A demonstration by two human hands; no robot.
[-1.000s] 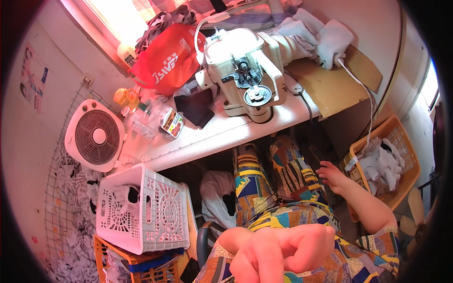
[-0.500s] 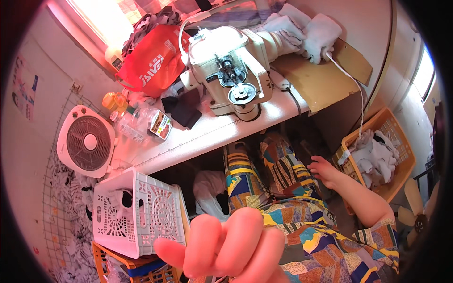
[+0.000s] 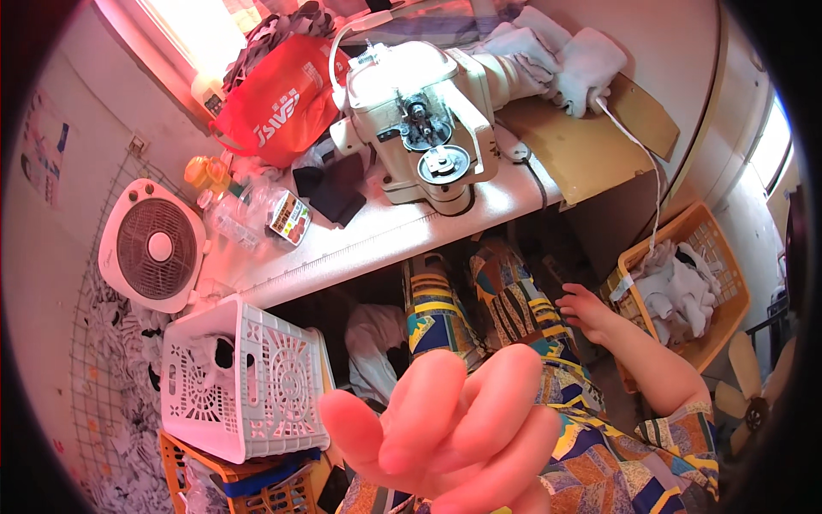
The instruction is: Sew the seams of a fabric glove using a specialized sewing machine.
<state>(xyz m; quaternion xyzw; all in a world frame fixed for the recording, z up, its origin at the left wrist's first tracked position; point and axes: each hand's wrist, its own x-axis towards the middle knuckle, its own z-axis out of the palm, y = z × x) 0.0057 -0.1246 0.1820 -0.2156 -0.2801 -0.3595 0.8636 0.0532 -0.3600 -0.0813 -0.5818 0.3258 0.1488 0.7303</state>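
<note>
My left hand (image 3: 454, 428) is raised close in front of me at the lower middle, large in the view. Its fingers curl inward and the thumb-side digit stands a little apart; nothing shows in the grip. To the right, my right hand (image 3: 589, 315) hovers beside my thigh in patterned trousers (image 3: 505, 300), fingers apart and slightly bent, holding nothing. Both hands are away from the white sewing machine (image 3: 411, 111), which stands on the table (image 3: 342, 257) with round metal discs at its front.
An orange basket (image 3: 728, 291) of white cloth pieces stands at right, near a fan (image 3: 753, 411). At left are a box fan (image 3: 156, 246), a white crate (image 3: 282, 385) atop an orange crate (image 3: 175, 463), plastic bottles (image 3: 235, 218) and a red bag (image 3: 278, 111). Cardboard (image 3: 574, 146) lies beside the machine.
My left hand has shifted to the right, its fingers still curled. My right hand has hardly moved. The view has tilted slightly, so the crate and box fan sit a little further left.
</note>
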